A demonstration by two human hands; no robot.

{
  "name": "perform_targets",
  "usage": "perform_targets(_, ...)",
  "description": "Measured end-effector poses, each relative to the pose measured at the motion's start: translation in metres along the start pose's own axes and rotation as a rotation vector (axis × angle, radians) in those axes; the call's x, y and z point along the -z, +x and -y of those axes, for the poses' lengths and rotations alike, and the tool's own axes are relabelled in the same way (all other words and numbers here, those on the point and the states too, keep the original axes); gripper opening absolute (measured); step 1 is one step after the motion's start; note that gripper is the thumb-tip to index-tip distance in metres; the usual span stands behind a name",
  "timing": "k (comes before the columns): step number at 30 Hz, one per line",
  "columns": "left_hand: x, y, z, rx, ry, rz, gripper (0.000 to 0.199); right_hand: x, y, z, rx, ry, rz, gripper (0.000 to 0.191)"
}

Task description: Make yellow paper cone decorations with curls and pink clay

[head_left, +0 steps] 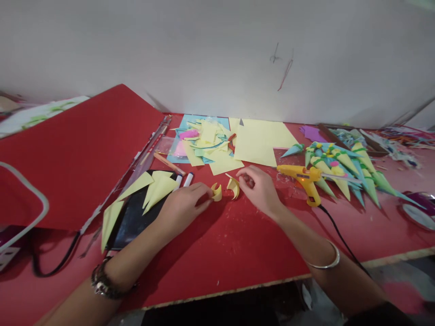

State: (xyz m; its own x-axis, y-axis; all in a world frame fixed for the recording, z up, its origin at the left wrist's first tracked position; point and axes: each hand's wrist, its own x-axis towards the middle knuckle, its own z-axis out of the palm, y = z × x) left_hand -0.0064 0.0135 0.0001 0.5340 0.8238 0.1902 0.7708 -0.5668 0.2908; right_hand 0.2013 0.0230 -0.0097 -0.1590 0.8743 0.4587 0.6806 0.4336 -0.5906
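There they were, two yellow paper curls [218, 195] over the red tabletop [244, 253]!
The left hand [185, 203] had one pinched at its fingertips, a short band bent into an open ring; right beside the bent fingers of the right hand [260, 190] came the second curl [232, 184], scooped, with pointed ends, though whether that hand gripped it, I couldn't tell.

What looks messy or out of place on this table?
The paper scraps by the wall look untidy, heaped loosely beside a flat yellow sheet. Pale specks also litter the red tabletop near the right hand.
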Motion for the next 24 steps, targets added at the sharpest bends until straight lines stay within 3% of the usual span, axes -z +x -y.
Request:
perform_targets(6, -0.001, 0.000, 0.001, -0.126, -0.017, -0.074, 0.018, 0.007, -0.001, 0.013, 0.102, 0.119, -0.007, 0.017)
perform_targets(12, 0.005, -0.001, -0.004, -0.176, -0.112, -0.071, 0.015, 0.012, -0.002, 0.016, 0.311, 0.184, 0.355, 0.041)
perform_targets(19, 0.008, -0.003, -0.008, -0.218, -0.261, -0.037, 0.016, 0.005, -0.005, 0.016, 0.294, 0.131, 0.387, 0.018)
perform_targets(24, 0.008, -0.003, -0.007, -0.267, -0.268, -0.091, 0.016, 0.004, -0.006, 0.018, 0.302, 0.135, 0.363, 0.011)
